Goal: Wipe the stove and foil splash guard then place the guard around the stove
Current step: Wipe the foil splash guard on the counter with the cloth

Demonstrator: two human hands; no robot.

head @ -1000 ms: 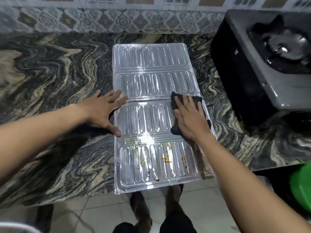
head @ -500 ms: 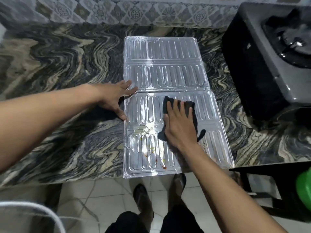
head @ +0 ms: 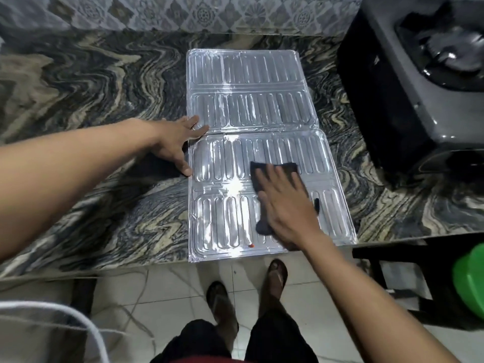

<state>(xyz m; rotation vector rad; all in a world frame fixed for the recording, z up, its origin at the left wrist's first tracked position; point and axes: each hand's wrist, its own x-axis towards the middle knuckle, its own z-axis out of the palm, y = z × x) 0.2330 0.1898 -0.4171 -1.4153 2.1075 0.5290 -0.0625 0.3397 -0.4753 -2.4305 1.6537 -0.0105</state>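
Note:
The foil splash guard (head: 248, 106) lies unfolded and flat on the marbled counter (head: 91, 100), its near end hanging slightly over the front edge. My right hand (head: 285, 205) presses a dark cloth (head: 275, 170) flat onto the guard's two nearest panels. My left hand (head: 180, 142) rests open on the counter, fingertips on the guard's left edge at the middle fold. A small red speck (head: 252, 246) sits near the guard's front edge. The grey gas stove (head: 408, 82) stands at the right on the counter, its burner (head: 450, 53) partly cut off by the frame.
A patterned tile wall (head: 209, 14) runs behind the counter. A green container (head: 470, 281) sits low at the right beside a dark stand (head: 392, 258). My feet in sandals (head: 277, 271) stand on the tiled floor. A white cord (head: 65, 318) curves at lower left.
My right hand slid the cloth toward me over the nearest panel, and most of the orange-red stains there are gone. My left hand stayed at the guard's left edge.

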